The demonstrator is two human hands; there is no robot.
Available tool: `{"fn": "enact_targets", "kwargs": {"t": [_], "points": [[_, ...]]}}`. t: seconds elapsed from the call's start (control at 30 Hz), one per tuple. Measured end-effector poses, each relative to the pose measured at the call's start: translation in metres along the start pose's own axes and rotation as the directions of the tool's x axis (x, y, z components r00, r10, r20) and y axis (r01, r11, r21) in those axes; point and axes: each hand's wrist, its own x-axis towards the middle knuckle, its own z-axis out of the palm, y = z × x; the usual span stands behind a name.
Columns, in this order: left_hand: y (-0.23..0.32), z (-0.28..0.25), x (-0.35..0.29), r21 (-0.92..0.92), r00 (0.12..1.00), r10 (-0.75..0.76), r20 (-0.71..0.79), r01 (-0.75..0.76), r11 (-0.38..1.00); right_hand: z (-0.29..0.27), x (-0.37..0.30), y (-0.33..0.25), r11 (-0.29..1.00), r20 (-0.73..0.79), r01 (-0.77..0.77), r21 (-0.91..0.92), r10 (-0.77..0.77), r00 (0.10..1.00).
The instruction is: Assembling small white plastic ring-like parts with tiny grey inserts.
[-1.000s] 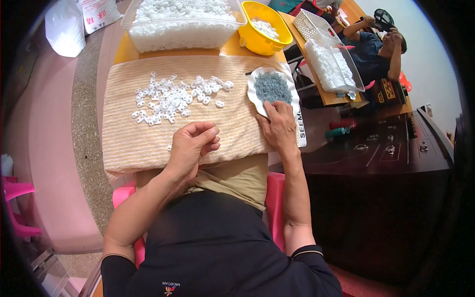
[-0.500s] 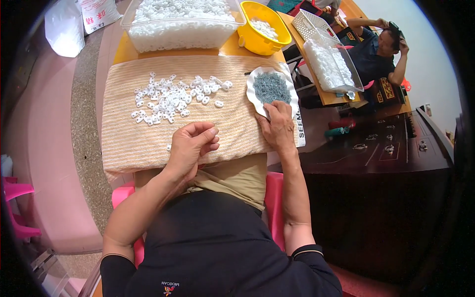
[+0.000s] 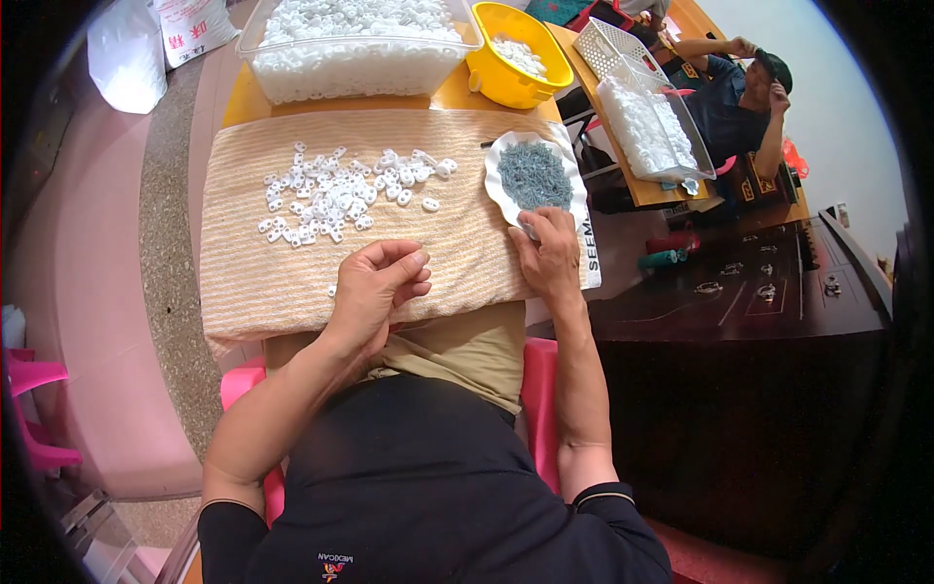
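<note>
My left hand [image 3: 377,290] hovers over the near part of a striped cloth [image 3: 253,282], thumb and forefinger pinched together. Whatever lies between those fingertips is too small to make out. My right hand [image 3: 552,251] is at the near rim of a white wavy-edged plate [image 3: 499,195], its fingers bent and drawn together; their tips are partly hidden. Thin grey screw-like pieces [image 3: 535,173] fill the plate. Left of it, a loose pile of small white plastic pieces with holes [image 3: 336,195] is spread on the cloth. One white piece [image 3: 332,290] lies beside my left hand.
Behind the cloth stand a clear tub [image 3: 355,78] heaped with white pieces and a yellow basin [image 3: 516,83] holding more. At right, a co-worker [image 3: 735,107] sits by another filled tub [image 3: 652,131]. A dark wooden cabinet [image 3: 739,292] is on my right.
My right hand has drawn back slightly from the grey pieces to the plate's near rim. My left hand stays where it was. The co-worker's hands and head have shifted a little.
</note>
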Motion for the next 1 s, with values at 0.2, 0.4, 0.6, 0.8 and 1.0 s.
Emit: {"fn": "enact_targets", "kwargs": {"t": [0.2,0.4,0.6,0.8,1.0], "points": [[-0.001,-0.001,0.001,-0.005,1.0,0.004,0.006,-0.004,1.0,0.006,-0.004,0.001,0.996,-0.092,0.025,0.084,-0.017,0.996],[-0.001,-0.001,0.0,-0.009,1.0,0.004,0.005,-0.004,1.0,0.008,-0.006,0.003,0.992,-0.184,0.101,0.078,-0.085,0.979],[-0.002,-0.001,-0.001,-0.032,1.0,0.017,0.019,-0.017,0.999,0.006,-0.002,-0.003,0.991,-0.194,0.084,0.104,-0.063,0.979],[-0.002,0.002,-0.001,0.015,0.997,-0.02,0.073,0.019,1.0,0.0,-0.002,-0.017,0.94,-0.113,-0.043,0.337,0.086,0.99],[-0.004,0.007,-0.008,0.059,0.98,-0.115,0.164,0.107,0.993,-0.002,-0.011,-0.063,0.704,0.169,-0.152,0.693,0.046,0.985]]}}
